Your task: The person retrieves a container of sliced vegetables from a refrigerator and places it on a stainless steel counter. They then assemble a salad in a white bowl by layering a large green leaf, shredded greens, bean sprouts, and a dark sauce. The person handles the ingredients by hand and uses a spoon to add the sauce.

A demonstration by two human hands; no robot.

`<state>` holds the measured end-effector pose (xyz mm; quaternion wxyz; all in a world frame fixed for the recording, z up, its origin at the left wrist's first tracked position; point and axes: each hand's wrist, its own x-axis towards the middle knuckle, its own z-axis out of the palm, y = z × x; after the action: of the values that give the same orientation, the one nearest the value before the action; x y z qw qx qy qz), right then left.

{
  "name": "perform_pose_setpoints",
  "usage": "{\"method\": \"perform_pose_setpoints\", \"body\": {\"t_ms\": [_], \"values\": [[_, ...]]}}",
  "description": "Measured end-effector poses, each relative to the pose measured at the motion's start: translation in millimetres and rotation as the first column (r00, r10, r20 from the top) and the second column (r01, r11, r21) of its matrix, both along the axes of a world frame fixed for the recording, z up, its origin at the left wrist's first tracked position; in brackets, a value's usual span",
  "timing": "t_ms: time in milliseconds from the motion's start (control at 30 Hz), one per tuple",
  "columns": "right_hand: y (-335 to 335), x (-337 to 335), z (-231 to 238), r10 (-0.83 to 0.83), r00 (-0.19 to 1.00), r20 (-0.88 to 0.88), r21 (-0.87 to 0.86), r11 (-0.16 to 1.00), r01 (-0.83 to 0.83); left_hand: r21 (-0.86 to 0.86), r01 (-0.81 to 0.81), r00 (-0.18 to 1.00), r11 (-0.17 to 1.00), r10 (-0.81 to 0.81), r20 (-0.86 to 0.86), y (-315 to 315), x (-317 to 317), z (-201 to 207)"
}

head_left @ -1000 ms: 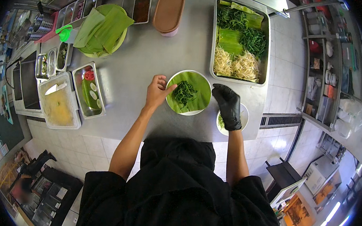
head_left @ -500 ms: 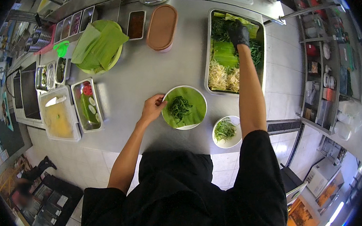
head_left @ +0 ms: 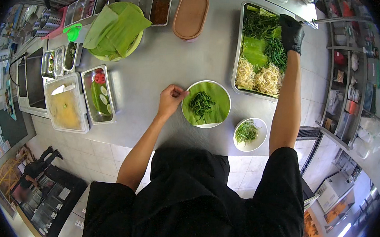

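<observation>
At the rim of a white plate (head_left: 218, 125), my bare left hand (head_left: 171, 100) is closed, with thumb and fingertips pinching the edge. The plate is lined with a banana leaf (head_left: 218, 105), and a small mound of cooked dark greens (head_left: 202, 104) lies in its middle. My right hand (head_left: 291, 35), in a black glove, is over the upper right edge of a steel tray (head_left: 237, 60). Its fingers are bent together; anything inside them is hidden. The tray holds dark leafy greens (head_left: 260, 26), cut green beans (head_left: 275, 54) and bean sprouts (head_left: 268, 79), parted by banana leaf.
A white bowl of shredded greens (head_left: 246, 132) stands right of the plate. Farther off are a brown-lidded container (head_left: 191, 15), a steel pan of dark sauce (head_left: 160, 10) and stacked banana leaves (head_left: 117, 29). Leftward sit a pan of sliced cucumber (head_left: 99, 95) and a plastic tub (head_left: 67, 105).
My right hand has moved from the dark greens at the tray's upper middle to its upper right edge. My left hand stays at the plate's rim. The whole view has shifted.
</observation>
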<state>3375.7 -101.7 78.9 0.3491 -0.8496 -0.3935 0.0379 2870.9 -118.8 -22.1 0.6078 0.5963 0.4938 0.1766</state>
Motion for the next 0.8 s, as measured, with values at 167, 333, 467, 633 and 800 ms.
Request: {"method": "perform_pose_setpoints", "body": {"t_ms": [167, 333, 467, 633, 800], "values": [[-3.0, -2.7, 17.3, -0.006, 1.000, 0.004, -0.083, 0.996, 0.006, 0.051, 0.068, 0.996, 0.996, -0.064, -0.065, 0.3, 8.5, 3.7], [-6.5, 8.8, -6.0, 0.181, 0.954, 0.239, -0.104, 0.982, -0.161, 0.101, 0.137, 0.989, 0.985, -0.131, -0.066, 0.9, 8.9, 4.5], [-31.2, -51.9, 20.6, 0.161, 0.946, 0.281, -0.166, 0.979, -0.118, 0.080, 0.142, 0.984, 0.987, -0.132, -0.119, -2.2, 2.6, -1.9], [-98.5, -211.2, -0.9, 0.495, 0.853, -0.166, -0.025, 0.863, -0.505, 0.023, 0.165, 0.977, 0.986, -0.160, -0.138, -1.1, -1.0, 5.4], [-145.2, -363.3, -42.1, 0.384, 0.920, -0.085, -0.222, 0.892, -0.393, -0.007, 0.151, 0.986, 0.989, -0.151, -0.073, -4.6, 0.9, 7.0]]}}
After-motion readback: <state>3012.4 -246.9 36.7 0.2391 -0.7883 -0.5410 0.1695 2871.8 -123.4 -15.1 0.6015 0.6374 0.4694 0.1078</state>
